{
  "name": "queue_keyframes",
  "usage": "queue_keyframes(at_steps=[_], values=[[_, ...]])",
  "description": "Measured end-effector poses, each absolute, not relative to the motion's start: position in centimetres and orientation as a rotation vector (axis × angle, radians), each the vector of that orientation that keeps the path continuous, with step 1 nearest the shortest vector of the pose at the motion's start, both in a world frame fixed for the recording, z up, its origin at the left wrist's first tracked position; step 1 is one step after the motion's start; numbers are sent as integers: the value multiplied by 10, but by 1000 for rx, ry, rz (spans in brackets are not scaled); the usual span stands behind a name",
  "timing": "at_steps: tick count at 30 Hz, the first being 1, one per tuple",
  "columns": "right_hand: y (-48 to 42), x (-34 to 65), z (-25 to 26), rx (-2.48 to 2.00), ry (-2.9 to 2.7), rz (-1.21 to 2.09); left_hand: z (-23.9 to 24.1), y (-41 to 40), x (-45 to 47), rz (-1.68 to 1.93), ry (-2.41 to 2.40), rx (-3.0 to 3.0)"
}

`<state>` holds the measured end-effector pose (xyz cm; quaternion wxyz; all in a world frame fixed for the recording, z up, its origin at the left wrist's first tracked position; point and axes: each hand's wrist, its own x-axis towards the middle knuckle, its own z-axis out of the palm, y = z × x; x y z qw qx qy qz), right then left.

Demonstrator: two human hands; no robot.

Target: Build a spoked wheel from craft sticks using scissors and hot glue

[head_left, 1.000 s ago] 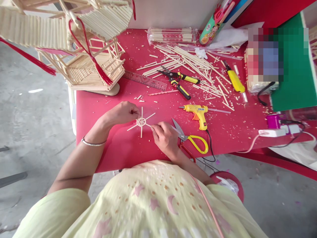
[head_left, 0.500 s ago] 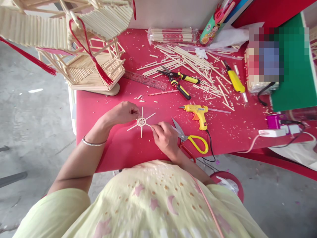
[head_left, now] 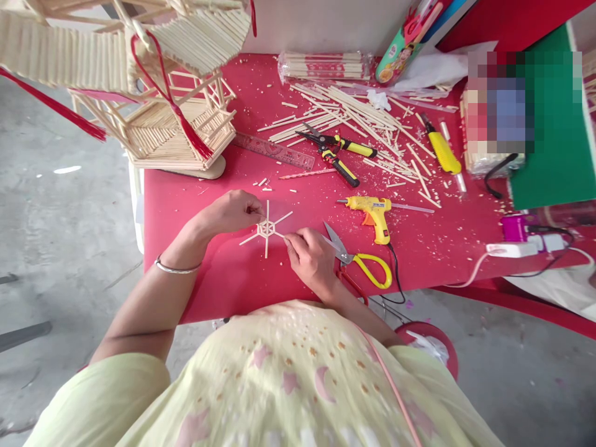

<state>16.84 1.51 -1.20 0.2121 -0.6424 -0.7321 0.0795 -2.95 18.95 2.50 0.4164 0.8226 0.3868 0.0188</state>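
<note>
A small wooden stick frame [head_left: 267, 230], spokes spreading from a hexagonal middle, is between my hands just over the red table [head_left: 209, 288]. My left hand [head_left: 236, 210] is closed at its upper left, the fingertips pinching at one spoke end near the hub. On the other side my right hand [head_left: 310, 256] pinches the tip of the lower right spoke between thumb and finger. Beside the right hand lie scissors [head_left: 372, 271] with yellow handles, blades partly behind the knuckles. A yellow hot glue gun [head_left: 378, 214] rests farther right with a glue stick in its back.
A large stick pavilion model [head_left: 181, 124] with red tassels stands at the left. Behind my hands lie a ruler [head_left: 274, 151], a pencil [head_left: 307, 174], pliers [head_left: 339, 152] and many loose sticks [head_left: 358, 112]. A power strip [head_left: 512, 249] sits at the right edge.
</note>
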Motion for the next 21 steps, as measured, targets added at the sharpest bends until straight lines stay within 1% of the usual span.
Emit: queue_keyframes(at_steps=[21], values=[[15,169,-9,-1771,-2038,205,26,190,-31,20,993,2080]])
